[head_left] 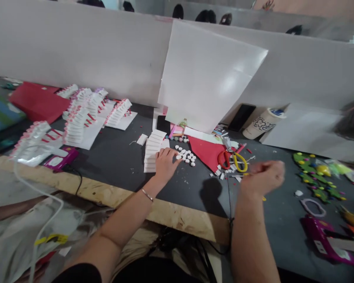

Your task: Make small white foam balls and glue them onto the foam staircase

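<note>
My left hand (165,162) reaches over the dark tabletop, its thumb and forefinger closed around a small white ball (178,157) at the edge of a cluster. More small white balls (188,154) lie just right of the fingers. Close against the hand's left side is a stack of overlapping white paper strips (151,153). My right hand (265,177) is raised above the table on the right, near yellow-handled scissors (240,162). Motion smears its fingers, so whether they hold anything cannot be made out.
Red-handled scissors (224,160) and paper scraps lie by a red sheet (203,151). Magenta glue guns (61,159) stand left and right, with cords. Finished white paper pieces (75,125) crowd the left. A white cup (261,125) and phone (242,117) stand at the back.
</note>
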The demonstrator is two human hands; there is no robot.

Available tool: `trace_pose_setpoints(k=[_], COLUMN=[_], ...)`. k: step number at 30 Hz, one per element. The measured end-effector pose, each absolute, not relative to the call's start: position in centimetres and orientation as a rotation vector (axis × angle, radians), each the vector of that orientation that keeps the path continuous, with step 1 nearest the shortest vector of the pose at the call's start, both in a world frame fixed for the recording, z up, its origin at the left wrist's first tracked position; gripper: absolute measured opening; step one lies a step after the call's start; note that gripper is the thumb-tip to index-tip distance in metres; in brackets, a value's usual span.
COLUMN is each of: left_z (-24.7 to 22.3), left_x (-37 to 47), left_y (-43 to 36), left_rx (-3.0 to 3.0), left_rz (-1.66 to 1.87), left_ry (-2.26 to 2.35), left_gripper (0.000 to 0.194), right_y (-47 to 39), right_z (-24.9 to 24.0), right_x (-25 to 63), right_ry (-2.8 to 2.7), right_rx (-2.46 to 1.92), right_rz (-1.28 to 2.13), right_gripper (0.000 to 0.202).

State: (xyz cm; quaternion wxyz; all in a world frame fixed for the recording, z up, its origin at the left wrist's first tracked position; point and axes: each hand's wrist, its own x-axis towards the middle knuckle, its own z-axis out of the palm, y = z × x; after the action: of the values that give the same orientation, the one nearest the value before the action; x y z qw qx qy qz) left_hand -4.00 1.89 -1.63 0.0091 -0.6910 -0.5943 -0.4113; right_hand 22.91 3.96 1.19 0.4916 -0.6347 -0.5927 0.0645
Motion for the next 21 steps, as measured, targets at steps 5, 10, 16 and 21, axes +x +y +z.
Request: trace_pose_setpoints(k=[5,10,16,21], left_z=[-2.1,-2.5,-2.2,-1.5], left_x=[-4.2,-3.7,-3.9,-4.0], left_y=[2.2,2.0,1.9,1.8], left_rx=[-2.2,-2.334,-2.36,-2.378], left_rz=[-1.22,-1.138,-1.113,-1.137], left_ry=[-1.899,-1.819,-1.886,-1.93], left_gripper=[0.014,0.016,0.029,0.021], right_y=[3.1,2.9,3.8,4.3], right_z=[0.1,-1.8,-2.5,-2.9], right_x=[22.5,19.5,19.1,18.6], right_ry=[-1.034,-1.498,-1.627,-1.661], right_rx=[-1.465,-1.273,-1.127,-1.084], right_rz=[-0.212,-0.263,-0.32,-0.298], right_gripper=[0.032,0.023,0.015,0.012])
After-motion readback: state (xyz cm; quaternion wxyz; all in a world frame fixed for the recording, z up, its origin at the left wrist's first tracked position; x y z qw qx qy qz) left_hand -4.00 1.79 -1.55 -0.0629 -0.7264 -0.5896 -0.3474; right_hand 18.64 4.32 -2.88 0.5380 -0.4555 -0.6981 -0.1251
